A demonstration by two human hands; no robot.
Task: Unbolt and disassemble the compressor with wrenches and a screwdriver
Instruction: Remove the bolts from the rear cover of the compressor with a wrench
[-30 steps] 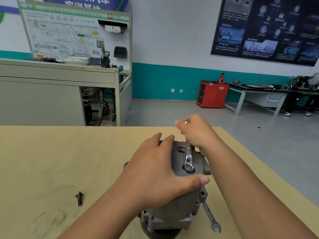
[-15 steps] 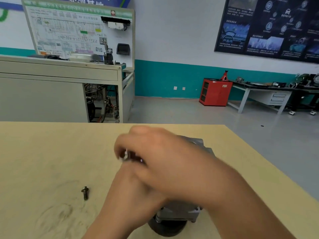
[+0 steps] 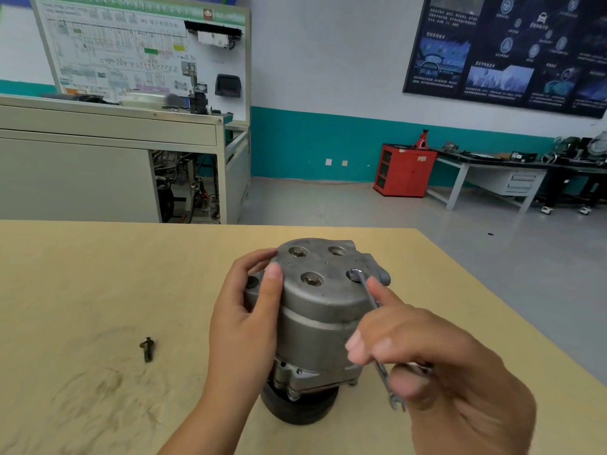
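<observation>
A grey metal compressor [image 3: 320, 310] stands upright on its black pulley on the tan table [image 3: 98, 274]. Bolt heads show on its top cover. My left hand [image 3: 244, 310] grips the compressor's left side, thumb on the cover's edge. My right hand [image 3: 420, 353] holds a slim silver wrench [image 3: 369, 297] at the compressor's right side. The wrench's ring end sits on a bolt at the right of the cover; its open end pokes out under my fingers.
A loose dark bolt [image 3: 146, 349] lies on the table to the left of the compressor. The table's right edge runs diagonally close behind my right hand. Beyond it are the floor, a red cabinet [image 3: 405, 169] and a grey training bench [image 3: 108, 149].
My right hand swung the wrench across the compressor and back toward me, and now sets its ring end on a bolt at the cover's right. My left hand shifted from the top to the left side.
</observation>
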